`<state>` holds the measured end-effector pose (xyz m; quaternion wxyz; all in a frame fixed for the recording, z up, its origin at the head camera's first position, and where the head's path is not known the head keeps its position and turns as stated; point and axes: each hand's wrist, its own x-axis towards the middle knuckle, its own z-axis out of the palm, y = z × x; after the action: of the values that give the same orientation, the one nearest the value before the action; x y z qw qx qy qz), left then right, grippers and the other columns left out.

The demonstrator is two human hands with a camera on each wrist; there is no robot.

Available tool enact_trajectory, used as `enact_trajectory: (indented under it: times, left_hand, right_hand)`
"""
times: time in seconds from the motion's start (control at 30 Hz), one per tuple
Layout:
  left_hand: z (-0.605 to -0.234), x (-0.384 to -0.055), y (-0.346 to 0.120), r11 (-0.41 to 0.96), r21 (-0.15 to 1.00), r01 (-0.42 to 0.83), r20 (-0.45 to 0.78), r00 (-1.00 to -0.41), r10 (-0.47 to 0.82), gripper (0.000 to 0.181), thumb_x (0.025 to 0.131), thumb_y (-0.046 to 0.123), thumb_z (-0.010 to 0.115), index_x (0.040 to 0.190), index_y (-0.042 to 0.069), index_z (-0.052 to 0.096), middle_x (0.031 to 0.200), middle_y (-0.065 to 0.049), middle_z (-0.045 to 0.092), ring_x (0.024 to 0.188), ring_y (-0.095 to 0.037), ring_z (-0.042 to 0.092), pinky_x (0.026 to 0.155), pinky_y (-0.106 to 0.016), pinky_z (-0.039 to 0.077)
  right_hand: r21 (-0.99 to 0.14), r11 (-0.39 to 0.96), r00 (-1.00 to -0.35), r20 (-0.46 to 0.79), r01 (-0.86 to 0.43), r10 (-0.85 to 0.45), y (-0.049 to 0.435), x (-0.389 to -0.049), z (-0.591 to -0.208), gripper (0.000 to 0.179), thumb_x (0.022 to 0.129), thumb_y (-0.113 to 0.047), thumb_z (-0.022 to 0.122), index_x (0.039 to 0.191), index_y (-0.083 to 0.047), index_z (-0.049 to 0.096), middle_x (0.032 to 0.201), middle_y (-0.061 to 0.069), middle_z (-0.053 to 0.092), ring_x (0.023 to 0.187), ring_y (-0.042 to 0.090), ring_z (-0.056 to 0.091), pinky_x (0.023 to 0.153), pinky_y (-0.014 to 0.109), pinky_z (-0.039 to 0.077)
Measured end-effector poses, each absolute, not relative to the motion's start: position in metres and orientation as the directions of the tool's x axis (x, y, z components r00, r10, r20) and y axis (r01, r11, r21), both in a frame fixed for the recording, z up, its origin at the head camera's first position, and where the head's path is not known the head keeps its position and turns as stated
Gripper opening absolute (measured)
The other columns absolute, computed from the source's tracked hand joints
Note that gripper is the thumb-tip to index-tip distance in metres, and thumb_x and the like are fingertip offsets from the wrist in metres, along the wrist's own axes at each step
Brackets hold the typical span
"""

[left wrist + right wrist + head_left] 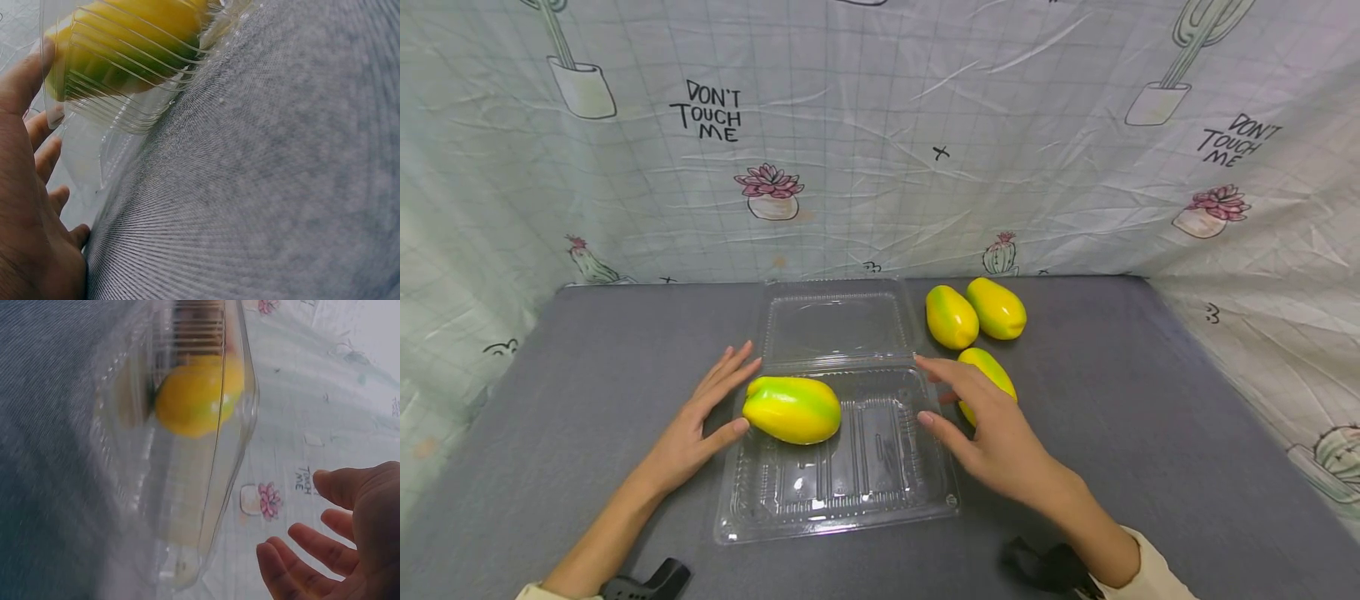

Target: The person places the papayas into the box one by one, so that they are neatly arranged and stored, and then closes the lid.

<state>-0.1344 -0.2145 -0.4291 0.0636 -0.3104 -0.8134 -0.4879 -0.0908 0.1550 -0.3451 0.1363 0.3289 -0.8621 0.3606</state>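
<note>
A clear plastic clamshell box [880, 500] lies with its lid [838, 329] folded back, away from the person. One yellow-green fruit, shaped like a papaya [793, 410], lies on its side in the left part of the box's base. My left hand [696, 425] is at the box's left edge, fingers extended and thumb close to the fruit's end. In the left wrist view its thumb [28, 81] is at the box's rim. My right hand [992, 433] hovers by the right edge with fingers spread, holding nothing. In the right wrist view that hand [350, 537] is apart from the box.
Two more yellow papaya-like fruits [952, 317] [997, 308] lie to the right of the lid. Another such fruit [988, 371] is partly hidden behind my right hand. A printed cloth [865, 167] hangs behind the grey tabletop [1112, 400].
</note>
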Motion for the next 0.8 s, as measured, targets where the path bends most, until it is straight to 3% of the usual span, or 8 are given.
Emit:
enact_trajectory:
  times: [0.6,0.8]
  left_hand:
    - [-0.429,-0.134,-0.214,0.328,0.759,0.563,0.404,-0.801,0.442,0.067,0.084,0.007,0.065,0.146,0.013,0.040,0.158,-0.006,0.020,0.143,-0.040,0.004,0.105,-0.070,0.004]
    - [-0.430,-0.134,-0.214,0.325,0.756,0.569,0.410,-0.798,0.442,0.068,0.084,0.006,0.065,0.146,0.013,0.041,0.157,-0.006,0.020,0.143,-0.040,0.005,0.104,-0.070,0.004]
  right_hand:
    - [-0.482,0.612,-0.768,0.514,-0.626,-0.382,0.202,-0.091,-0.352,0.067,0.079,0.001,0.074,0.140,-0.007,0.046,0.135,0.007,0.052,0.110,0.024,0.056,0.083,0.027,0.052]
    - [-0.446,0.656,-0.771,0.526,-0.609,-0.359,0.215,-0.090,-0.354,0.072,0.076,0.005,0.076,0.140,-0.006,0.046,0.134,0.007,0.053,0.109,0.020,0.056,0.078,0.029,0.054]
